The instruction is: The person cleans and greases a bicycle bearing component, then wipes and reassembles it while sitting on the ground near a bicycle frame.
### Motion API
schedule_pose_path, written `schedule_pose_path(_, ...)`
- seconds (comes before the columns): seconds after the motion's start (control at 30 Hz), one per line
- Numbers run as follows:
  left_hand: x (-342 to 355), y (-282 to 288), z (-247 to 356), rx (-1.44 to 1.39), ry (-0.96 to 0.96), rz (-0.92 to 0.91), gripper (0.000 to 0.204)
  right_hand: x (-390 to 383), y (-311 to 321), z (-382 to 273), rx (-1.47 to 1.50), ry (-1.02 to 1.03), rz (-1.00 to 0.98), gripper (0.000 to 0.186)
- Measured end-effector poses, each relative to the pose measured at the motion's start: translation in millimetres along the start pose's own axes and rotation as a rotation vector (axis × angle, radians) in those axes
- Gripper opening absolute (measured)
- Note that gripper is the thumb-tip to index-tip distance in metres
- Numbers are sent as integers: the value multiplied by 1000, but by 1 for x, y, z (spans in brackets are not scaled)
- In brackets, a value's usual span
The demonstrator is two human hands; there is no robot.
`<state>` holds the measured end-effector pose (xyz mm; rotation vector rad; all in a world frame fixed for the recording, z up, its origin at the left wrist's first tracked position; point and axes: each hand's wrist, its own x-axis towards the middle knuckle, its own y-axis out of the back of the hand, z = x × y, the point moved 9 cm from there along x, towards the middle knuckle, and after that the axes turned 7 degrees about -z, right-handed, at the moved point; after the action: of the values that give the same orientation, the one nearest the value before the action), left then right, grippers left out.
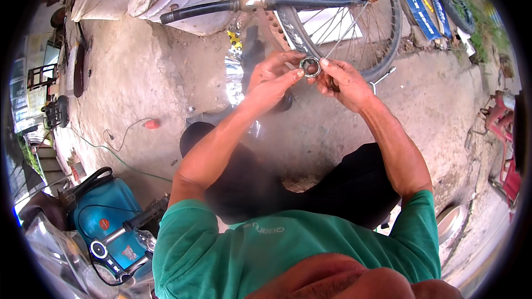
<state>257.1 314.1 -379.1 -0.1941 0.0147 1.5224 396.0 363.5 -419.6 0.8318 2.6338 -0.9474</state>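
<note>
Pinching a small metal ring [310, 66] at the upper middle of the frame, the left hand [271, 80] and right hand [344, 82] close fingertips on its rim, before a bicycle wheel [354, 27].

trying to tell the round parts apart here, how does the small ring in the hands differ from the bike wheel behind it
The metal ring is tiny, pinched between the fingertips of the left hand and right hand; the bicycle wheel is far larger and no hand touches it. The ring is bare grey metal with an open centre; the wheel has thin spokes and a black tyre. Both are round.
</note>
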Motion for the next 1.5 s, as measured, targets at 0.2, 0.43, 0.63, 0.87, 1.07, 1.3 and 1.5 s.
schedule_pose_path(0.2, 2, -3, -3, 9, -19, -27, 36, 2, 0, 7, 148, -34, -25, 39)
schedule_pose_path(0.43, 1, -8, 9, 35, -116, -81, 34, -1, -5, 11, 312, -51, -118, 34)
schedule_pose_path(0.63, -6, -6, 53, 616, -380, -46, 33, -3, -5, 12, 346, -98, -135, 29)
schedule_pose_path(0.87, -9, -24, 54, 731, -415, -178, 40, -2, -3, 16, 355, -124, -177, 32)
schedule_pose_path(1.07, -11, -29, 40, 673, -332, -214, 42, -5, 7, 5, 215, -49, -49, 33)
schedule_pose_path(1.3, -20, -31, 3, -11, 249, -278, 46, -4, 13, -9, 86, 87, -30, 35)
schedule_pose_path(1.5, -17, -28, -37, -15, 350, -328, 59, -11, 5, -28, -309, 176, 126, 45)
